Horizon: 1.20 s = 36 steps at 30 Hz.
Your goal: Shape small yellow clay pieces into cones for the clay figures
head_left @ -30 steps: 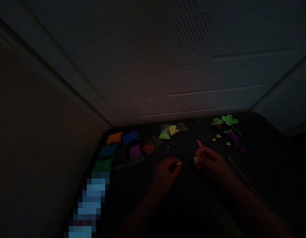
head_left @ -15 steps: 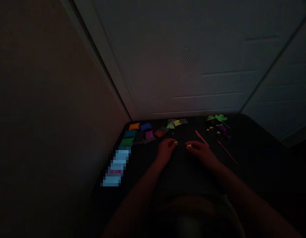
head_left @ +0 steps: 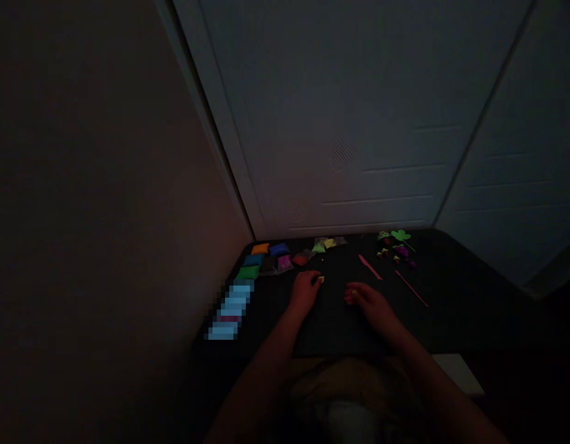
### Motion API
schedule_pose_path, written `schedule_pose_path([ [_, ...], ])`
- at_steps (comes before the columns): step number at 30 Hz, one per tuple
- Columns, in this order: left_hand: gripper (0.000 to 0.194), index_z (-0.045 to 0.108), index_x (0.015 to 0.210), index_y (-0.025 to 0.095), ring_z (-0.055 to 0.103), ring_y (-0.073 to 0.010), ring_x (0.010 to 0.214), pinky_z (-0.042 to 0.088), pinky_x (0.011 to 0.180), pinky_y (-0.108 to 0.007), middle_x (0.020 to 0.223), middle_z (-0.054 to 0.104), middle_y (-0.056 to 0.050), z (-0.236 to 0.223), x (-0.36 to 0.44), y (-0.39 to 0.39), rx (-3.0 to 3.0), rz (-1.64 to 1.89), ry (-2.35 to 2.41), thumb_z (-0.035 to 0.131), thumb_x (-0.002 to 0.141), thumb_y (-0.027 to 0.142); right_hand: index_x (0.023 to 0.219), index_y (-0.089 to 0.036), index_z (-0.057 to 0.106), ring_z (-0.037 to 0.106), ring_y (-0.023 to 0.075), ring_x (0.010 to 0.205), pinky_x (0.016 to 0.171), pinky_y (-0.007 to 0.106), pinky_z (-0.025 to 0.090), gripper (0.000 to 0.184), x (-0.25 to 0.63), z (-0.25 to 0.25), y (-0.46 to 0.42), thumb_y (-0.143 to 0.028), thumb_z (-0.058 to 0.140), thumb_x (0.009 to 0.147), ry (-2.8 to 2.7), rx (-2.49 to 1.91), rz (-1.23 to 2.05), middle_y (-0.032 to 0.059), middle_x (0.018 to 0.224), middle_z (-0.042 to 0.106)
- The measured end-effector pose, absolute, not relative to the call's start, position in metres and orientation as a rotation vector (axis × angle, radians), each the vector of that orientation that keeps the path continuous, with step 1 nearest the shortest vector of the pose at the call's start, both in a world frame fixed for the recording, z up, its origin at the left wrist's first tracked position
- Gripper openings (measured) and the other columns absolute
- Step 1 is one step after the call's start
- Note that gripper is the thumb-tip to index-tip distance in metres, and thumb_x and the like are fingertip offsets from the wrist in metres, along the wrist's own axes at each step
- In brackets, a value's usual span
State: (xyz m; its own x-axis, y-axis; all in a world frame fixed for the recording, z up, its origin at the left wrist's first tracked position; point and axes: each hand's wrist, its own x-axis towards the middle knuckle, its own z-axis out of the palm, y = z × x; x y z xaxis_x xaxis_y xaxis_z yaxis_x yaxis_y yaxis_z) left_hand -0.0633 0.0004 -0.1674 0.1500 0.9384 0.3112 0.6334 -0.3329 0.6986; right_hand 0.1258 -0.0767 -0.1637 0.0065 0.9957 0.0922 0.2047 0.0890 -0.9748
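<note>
My left hand (head_left: 305, 291) rests over the dark table with thumb and fingers pinched on a small yellow piece of clay (head_left: 321, 280). Across from it, my right hand (head_left: 368, 303) is closed, its fingers curled around another bit of yellow clay (head_left: 354, 293) that barely shows. A pink plastic knife (head_left: 370, 267) lies beyond my right hand, and a thin pink stick tool (head_left: 411, 288) is to its right. The light is dim, so the shape of the clay pieces is hard to make out.
Packets of coloured clay, such as orange (head_left: 260, 249) and green (head_left: 248, 272), line the table's back left. A blurred, bright, pixelated panel (head_left: 232, 311) lies at left. Small yellow-topped pieces (head_left: 383, 253), purple lumps (head_left: 403, 251) and a green clover shape (head_left: 400, 235) sit back right. A door stands behind.
The camera view has shifted, so the table appears lower and smaller. My right hand has drawn nearer to me, and its fingers now cover more of its yellow clay. My left hand keeps its pinch.
</note>
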Motion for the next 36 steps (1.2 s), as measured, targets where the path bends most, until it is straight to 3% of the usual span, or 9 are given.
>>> schedule_pose_path([
  [4, 0.023, 0.063, 0.104, 0.015, 0.053, -0.0228, 0.112, 0.038, 0.101, -0.047, 0.113, 0.062, -0.01, -0.16, -0.06, -0.015, 1.932, 1.096, 1.483, 0.056, 0.084, 0.023, 0.09, -0.019, 0.062, 0.062, 0.0155, 0.062, 0.061, 0.029, 0.048, 0.026, 0.123, -0.161, -0.083, -0.04, 0.061, 0.075, -1.374, -1.332, 1.009, 0.0005, 0.07, 0.066],
  [8, 0.023, 0.066, 0.102, 0.019, 0.061, -0.0202, 0.1, 0.046, 0.091, -0.039, 0.106, 0.067, -0.007, -0.153, -0.048, -0.05, 1.812, 1.103, 1.369, 0.056, 0.083, 0.027, 0.072, -0.02, 0.06, 0.056, 0.0146, 0.056, 0.056, 0.028, 0.042, 0.024, 0.123, -0.157, -0.089, -0.042, 0.068, 0.069, -1.338, -1.373, 0.965, -0.0032, 0.056, 0.057],
  [13, 0.022, 0.068, 0.097, 0.016, 0.066, -0.0192, 0.087, 0.052, 0.08, -0.034, 0.095, 0.072, -0.008, -0.157, -0.033, -0.074, 1.611, 1.072, 1.276, 0.056, 0.082, 0.028, 0.093, -0.019, 0.067, 0.066, 0.0192, 0.076, 0.07, 0.032, 0.05, 0.03, 0.123, -0.157, -0.087, -0.043, 0.062, 0.075, -1.282, -1.317, 1.056, 0.0043, 0.079, 0.07],
  [17, 0.024, 0.069, 0.098, 0.016, 0.066, -0.0201, 0.088, 0.051, 0.081, -0.034, 0.095, 0.072, -0.008, -0.16, -0.032, -0.073, 1.504, 1.08, 1.24, 0.056, 0.081, 0.027, 0.106, -0.018, 0.061, 0.068, 0.0192, 0.086, 0.077, 0.035, 0.053, 0.036, 0.119, -0.162, -0.086, -0.042, 0.056, 0.08, -1.245, -1.247, 1.14, 0.0098, 0.101, 0.07],
  [24, 0.017, 0.073, 0.088, 0.019, 0.062, -0.0208, 0.097, 0.044, 0.094, -0.036, 0.098, 0.072, -0.005, -0.156, -0.032, -0.077, 1.408, 1.066, 1.113, 0.063, 0.076, 0.024, 0.086, -0.018, 0.057, 0.063, 0.0143, 0.065, 0.064, 0.028, 0.049, 0.026, 0.114, -0.16, -0.092, -0.041, 0.064, 0.075, -1.333, -1.233, 1.142, 0.0011, 0.073, 0.066],
  [30, 0.032, 0.069, 0.104, 0.015, 0.065, -0.0213, 0.092, 0.05, 0.084, -0.037, 0.105, 0.071, -0.011, -0.16, -0.034, -0.077, 1.198, 1.033, 0.951, 0.062, 0.078, 0.032, 0.093, -0.019, 0.065, 0.06, 0.0144, 0.075, 0.074, 0.03, 0.047, 0.025, 0.117, -0.152, -0.095, -0.039, 0.056, 0.081, -1.403, -1.208, 1.084, 0.0034, 0.088, 0.068],
  [36, 0.027, 0.072, 0.096, 0.014, 0.064, -0.0194, 0.09, 0.047, 0.088, -0.036, 0.1, 0.071, -0.011, -0.169, -0.034, -0.073, 1.081, 1.082, 0.9, 0.066, 0.075, 0.031, 0.085, -0.018, 0.061, 0.06, 0.0159, 0.078, 0.074, 0.03, 0.046, 0.018, 0.109, -0.161, -0.095, -0.035, 0.059, 0.077, -1.344, -1.199, 1.036, 0.002, 0.082, 0.064],
])
